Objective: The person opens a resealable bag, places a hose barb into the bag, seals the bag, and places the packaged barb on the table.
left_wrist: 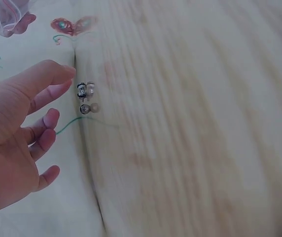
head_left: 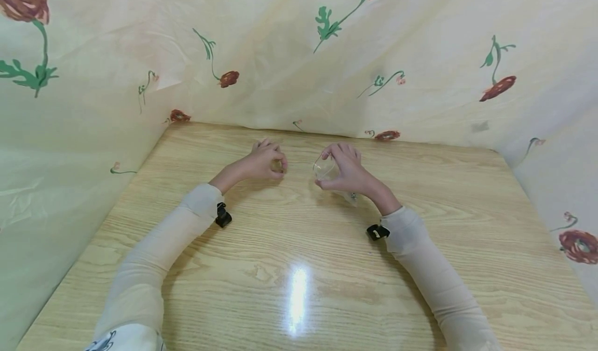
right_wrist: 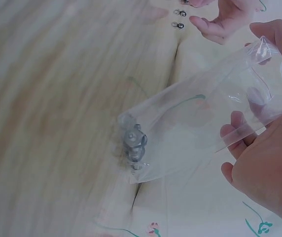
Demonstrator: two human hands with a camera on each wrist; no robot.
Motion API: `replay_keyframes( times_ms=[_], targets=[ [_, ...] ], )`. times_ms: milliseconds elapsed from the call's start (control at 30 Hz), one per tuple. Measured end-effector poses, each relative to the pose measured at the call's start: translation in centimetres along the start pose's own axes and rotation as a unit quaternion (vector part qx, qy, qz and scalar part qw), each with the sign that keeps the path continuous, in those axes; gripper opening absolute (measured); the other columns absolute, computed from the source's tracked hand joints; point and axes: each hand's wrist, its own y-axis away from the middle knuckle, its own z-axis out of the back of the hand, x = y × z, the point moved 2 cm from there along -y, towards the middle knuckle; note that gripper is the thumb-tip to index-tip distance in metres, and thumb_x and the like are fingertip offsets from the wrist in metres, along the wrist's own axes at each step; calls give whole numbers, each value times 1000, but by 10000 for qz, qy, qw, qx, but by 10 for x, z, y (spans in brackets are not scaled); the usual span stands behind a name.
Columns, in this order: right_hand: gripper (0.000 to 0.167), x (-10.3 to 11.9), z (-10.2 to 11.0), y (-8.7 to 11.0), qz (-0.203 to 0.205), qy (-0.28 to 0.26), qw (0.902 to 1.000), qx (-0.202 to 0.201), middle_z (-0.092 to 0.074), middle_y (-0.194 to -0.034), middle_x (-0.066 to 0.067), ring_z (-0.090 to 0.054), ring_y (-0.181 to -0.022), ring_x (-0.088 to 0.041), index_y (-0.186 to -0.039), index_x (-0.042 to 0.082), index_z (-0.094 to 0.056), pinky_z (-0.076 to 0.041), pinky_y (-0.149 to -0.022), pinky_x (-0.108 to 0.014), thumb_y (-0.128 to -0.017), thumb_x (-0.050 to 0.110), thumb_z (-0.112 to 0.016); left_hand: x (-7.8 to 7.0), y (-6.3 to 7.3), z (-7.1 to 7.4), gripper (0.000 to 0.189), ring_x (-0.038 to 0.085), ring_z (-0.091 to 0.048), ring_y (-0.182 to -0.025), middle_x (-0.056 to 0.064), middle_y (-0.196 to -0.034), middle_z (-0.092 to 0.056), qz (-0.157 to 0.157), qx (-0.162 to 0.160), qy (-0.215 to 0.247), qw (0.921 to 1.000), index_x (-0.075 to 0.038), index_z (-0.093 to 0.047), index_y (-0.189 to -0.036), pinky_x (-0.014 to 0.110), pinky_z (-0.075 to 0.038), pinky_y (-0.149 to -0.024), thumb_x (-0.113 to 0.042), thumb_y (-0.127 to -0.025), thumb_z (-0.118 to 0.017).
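My right hand [head_left: 348,170] grips a clear plastic bag [right_wrist: 180,108] near its mouth, thumb and fingers spread around the opening. Several small shiny metal pieces [right_wrist: 134,140] are gathered in the bag's lower corner. Farther left, my left hand [head_left: 263,162] hovers low over the tabletop with bent fingers and a gap between thumb and forefinger. Just beyond its fingertips in the left wrist view stand a small ridged metal piece [left_wrist: 82,90] and a round metal piece [left_wrist: 85,108], both mirrored in the glossy surface.
Both hands work over a light wood-grain table [head_left: 299,237] with a bright light reflection near the front. A cream cloth [head_left: 280,55] printed with red flowers hangs behind the table and along its sides. Black straps [head_left: 223,216] sit around both sleeved wrists.
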Motion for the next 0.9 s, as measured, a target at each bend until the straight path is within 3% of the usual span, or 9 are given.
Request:
replay_keyframes(
  times_ms=[367,900],
  targets=[
    [56,0,1,0,-43,-24,10000,45,-46,-119,-14,-34,-118,-32,-118,6,-49,-13,-106,-60,-80,30,-83,5,1,0,7,24,-35,-105,6,-114,-57,177,152,149,9996,-18,-73,-98,50,-19,-100,-21,-92,-75],
    [58,-1,0,0,-30,12,10000,-21,-47,-120,-14,-35,-121,-33,-119,4,-50,-13,-109,-61,-78,29,-83,7,0,-2,7,25,-34,-106,6,-114,-56,163,277,306,9990,-17,-73,-98,51,-16,-101,-20,-92,-75]
  ],
)
